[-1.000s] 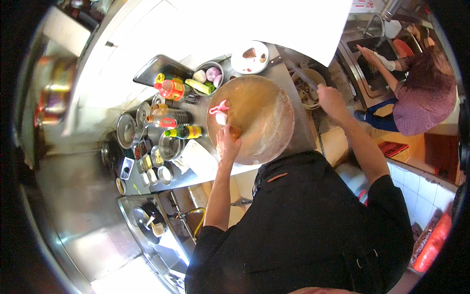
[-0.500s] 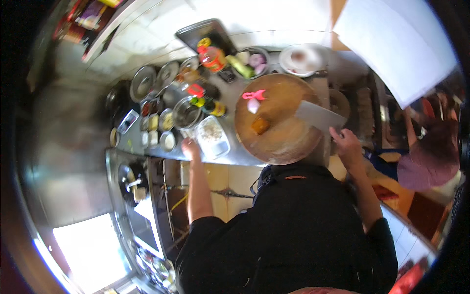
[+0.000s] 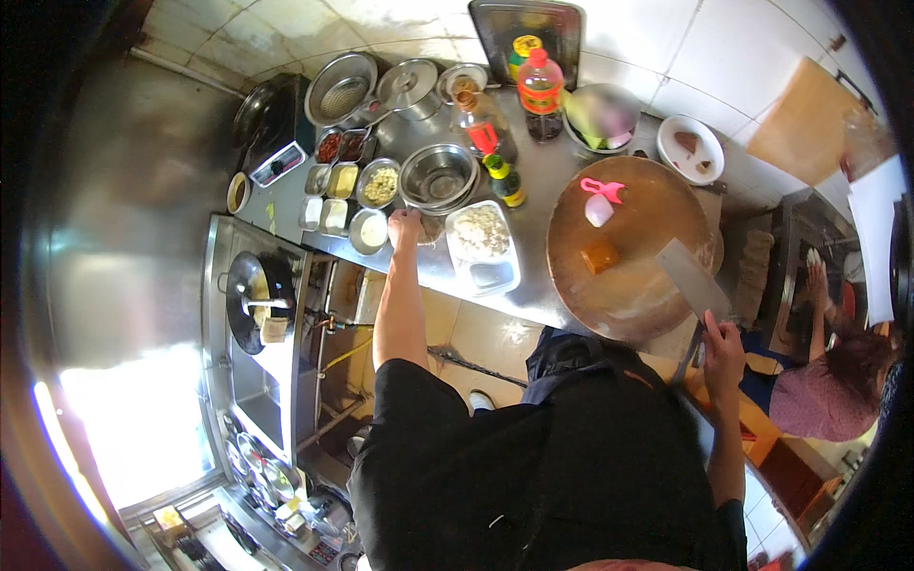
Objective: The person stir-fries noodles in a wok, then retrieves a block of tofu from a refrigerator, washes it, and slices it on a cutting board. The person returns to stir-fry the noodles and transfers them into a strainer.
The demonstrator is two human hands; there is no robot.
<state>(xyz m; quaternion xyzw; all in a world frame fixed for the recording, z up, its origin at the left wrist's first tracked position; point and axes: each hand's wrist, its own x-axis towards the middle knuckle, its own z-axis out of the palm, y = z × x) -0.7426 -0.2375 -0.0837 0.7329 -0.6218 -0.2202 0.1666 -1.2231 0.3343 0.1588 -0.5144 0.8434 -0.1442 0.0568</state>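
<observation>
My right hand (image 3: 722, 344) is closed round the handle of a cleaver (image 3: 693, 278). Its broad blade reaches over the right edge of a round wooden chopping board (image 3: 633, 305). On the board lie an orange-brown block (image 3: 600, 256), a peeled shallot-like piece (image 3: 598, 210) and a pink peeler (image 3: 604, 188). Far to the left, my left hand (image 3: 405, 226) has its fingers closed at the counter's front edge, between a small bowl of white contents (image 3: 368, 231) and a brownish crumpled thing (image 3: 428, 229). What its fingers hold, if anything, is hidden.
A white tray of pale chopped food (image 3: 484, 247), stacked steel bowls (image 3: 439, 178), and sauce bottles (image 3: 541, 95) crowd the steel counter. A white bowl (image 3: 690, 149) stands behind the board. A wok (image 3: 252, 303) sits at lower left. Another person (image 3: 824, 385) works at the right.
The whole view has shifted. The cleaver has come back toward me, nearer the board's right edge. My left hand has moved slightly left, away from the white tray.
</observation>
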